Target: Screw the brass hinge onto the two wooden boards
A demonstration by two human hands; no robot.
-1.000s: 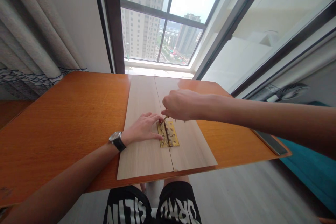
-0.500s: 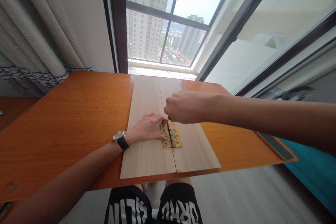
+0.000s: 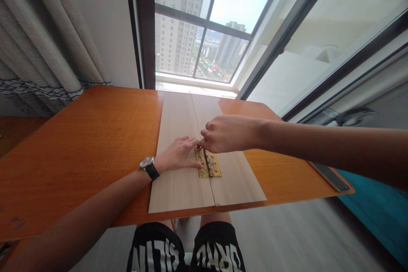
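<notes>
Bearing all the work, a brown wooden desk (image 3: pixel 117 127) extends well out to either side of the brass-coloured hinge (image 3: pixel 208 164), taken here as the reference point. Two pale panels, the left panel (image 3: pixel 178 195) and the right panel (image 3: pixel 237 185), lie side by side beneath the hinge, their seam running under its knuckle.

Right hand (image 3: pixel 225 134): at the far end of the hinge, fingers curled and pinched narrow. Compared with half a second ago, the hand has rolled over and sits slightly lower against the hinge, so the fingertips now cover more of that end. Left hand (image 3: pixel 181 153): just left of the hinge, thumb and forefinger parted, the thumb appearing to touch the left leaf. No change of pose noted there.

The hinge itself lies flat and opened out, one leaf on each panel, position over the seam unchanged. In my judgement the change is one of grip only, with attention staying on the far end.

Wristwatch (image 3: pixel 147 162): left of the hinge, on the left wrist. Smallest item: a slender piece (image 3: pixel 203 140), seemingly pinched by the right hand at the hinge's far end; it showed more clearly before and is now mostly hidden. Its kind cannot be told.
</notes>
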